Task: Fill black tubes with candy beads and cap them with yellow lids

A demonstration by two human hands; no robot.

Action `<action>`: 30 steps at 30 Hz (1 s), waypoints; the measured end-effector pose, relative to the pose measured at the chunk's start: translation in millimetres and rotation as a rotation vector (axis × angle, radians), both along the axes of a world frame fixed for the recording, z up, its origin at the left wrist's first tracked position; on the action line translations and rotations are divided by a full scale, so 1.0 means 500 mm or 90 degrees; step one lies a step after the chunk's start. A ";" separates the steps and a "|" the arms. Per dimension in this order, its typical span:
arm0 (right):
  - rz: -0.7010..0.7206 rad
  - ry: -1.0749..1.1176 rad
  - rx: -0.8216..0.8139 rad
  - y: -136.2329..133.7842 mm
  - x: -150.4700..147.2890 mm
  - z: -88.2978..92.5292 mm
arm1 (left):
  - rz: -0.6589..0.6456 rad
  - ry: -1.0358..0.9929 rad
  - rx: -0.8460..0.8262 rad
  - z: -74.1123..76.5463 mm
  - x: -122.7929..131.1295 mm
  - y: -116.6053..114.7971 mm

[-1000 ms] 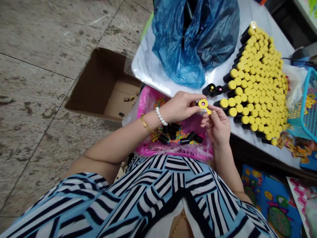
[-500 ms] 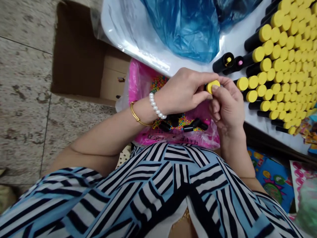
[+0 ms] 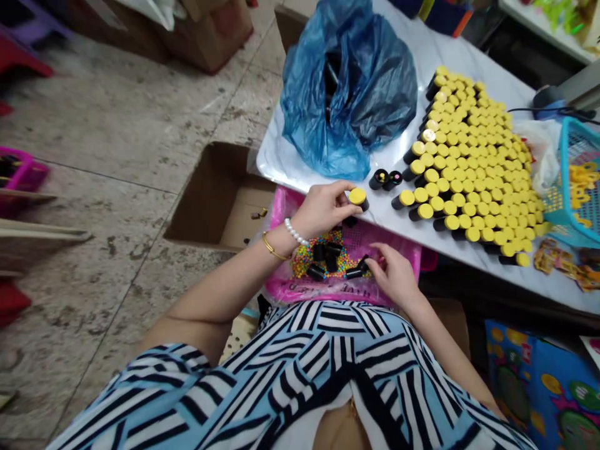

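My left hand pinches a black tube with a yellow cap near the table's front edge. My right hand is lower down, its thumb and fingers at a black tube in the pink basket. Several black tubes lie there on small multicoloured beads. Two uncapped black tubes stand on the table, one showing a yellow tip and the other a pink one. To their right, many yellow-capped black tubes are packed closely together.
A blue plastic bag sits at the back left of the white table. The cardboard box stands on the floor left of the pink basket. A teal basket with yellow pieces is at the right edge.
My hands have separated. My left hand keeps the capped tube, while my right hand has let go of it and moved down to a tube in the basket. The view is wider.
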State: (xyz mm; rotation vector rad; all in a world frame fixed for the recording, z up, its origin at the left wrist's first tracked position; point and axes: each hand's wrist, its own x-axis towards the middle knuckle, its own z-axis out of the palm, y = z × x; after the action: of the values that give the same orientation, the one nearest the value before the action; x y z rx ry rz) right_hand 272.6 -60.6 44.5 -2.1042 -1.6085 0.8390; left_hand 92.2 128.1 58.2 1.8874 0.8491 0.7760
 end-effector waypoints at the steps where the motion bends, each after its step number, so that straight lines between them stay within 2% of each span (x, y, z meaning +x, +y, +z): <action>1: 0.030 -0.117 -0.052 -0.008 0.010 -0.008 | 0.004 0.011 0.012 0.000 0.002 0.000; 2: 0.056 -0.199 -0.108 -0.010 0.015 -0.016 | 0.008 0.024 0.030 0.000 0.006 0.000; 4: 0.089 -0.250 -0.180 -0.003 0.008 -0.028 | 0.008 0.050 0.070 0.000 0.014 0.000; 6: 0.123 -0.164 -0.167 0.011 -0.021 -0.032 | 0.001 0.070 0.104 0.001 0.020 -0.001; 8: 0.184 -0.004 -0.111 0.026 -0.059 -0.026 | 0.001 0.089 0.131 0.004 0.022 -0.006; 10: 0.276 0.128 -0.063 0.043 -0.086 -0.008 | -0.005 0.118 0.151 0.009 0.020 -0.014; 12: 0.341 0.130 -0.003 0.061 -0.080 0.024 | -0.016 0.148 0.166 0.006 0.018 -0.016; 14: 0.362 0.101 0.035 0.067 -0.037 0.073 | -0.021 0.160 0.178 -0.006 0.021 -0.012; 17: 0.378 0.142 0.096 0.040 0.079 0.176 | -0.032 0.141 0.201 -0.029 0.028 -0.009; 19: 0.329 0.223 0.134 0.013 0.186 0.243 | -0.029 0.137 0.232 -0.041 0.030 -0.012; 22: 0.101 0.228 0.252 0.001 0.392 0.312 | -0.025 0.139 0.282 -0.057 0.028 -0.013; 24: -0.119 0.052 0.299 0.015 0.546 0.336 | -0.026 0.146 0.297 -0.064 0.027 -0.012; 25: -0.236 -0.095 0.272 0.026 0.622 0.342 | -0.027 0.153 0.296 -0.066 0.027 -0.011; 26: -0.340 -0.247 0.182 0.037 0.692 0.346 | -0.027 0.162 0.290 -0.067 0.028 -0.011; 27: -0.413 -0.352 0.048 0.046 0.755 0.348 | -0.024 0.171 0.283 -0.067 0.030 -0.013; 30: -0.529 -0.402 -0.081 0.057 0.882 0.342 | 0.002 0.201 0.260 -0.061 0.036 -0.022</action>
State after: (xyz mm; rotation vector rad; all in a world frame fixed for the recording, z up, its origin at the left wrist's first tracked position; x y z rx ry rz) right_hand 713.6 -32.3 215.6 -2.9430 -0.7071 -0.0138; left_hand 110.3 116.9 27.6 2.4179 0.9360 0.7018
